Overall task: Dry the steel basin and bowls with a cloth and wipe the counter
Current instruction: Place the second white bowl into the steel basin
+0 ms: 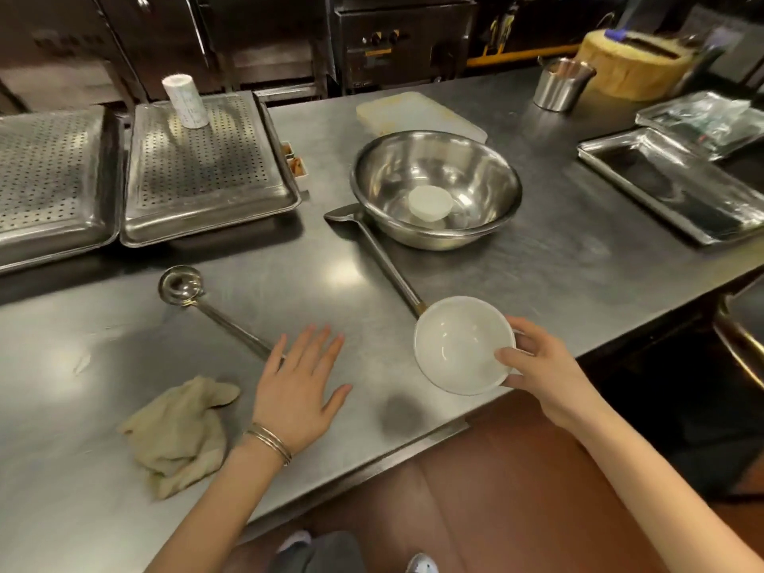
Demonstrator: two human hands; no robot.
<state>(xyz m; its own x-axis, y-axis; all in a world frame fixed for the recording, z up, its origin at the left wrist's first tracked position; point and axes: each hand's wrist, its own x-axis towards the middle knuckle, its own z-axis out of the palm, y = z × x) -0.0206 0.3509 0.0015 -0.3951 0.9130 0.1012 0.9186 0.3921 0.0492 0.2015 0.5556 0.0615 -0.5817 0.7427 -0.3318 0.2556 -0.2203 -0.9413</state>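
Hands work apart: right hand [537,366] pinches the white bowl [461,345] by its rim, tilted for drying; left hand [299,390], fingers spread, hovers beside the cloth [177,436].

Dim kitchen, overhead glare on steel counter [537,258] (edges warped), soft focus

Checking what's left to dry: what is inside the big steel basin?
A small white bowl, seemingly upside down, sits on the bottom of the steel basin. Whatever lies beneath it is covered.
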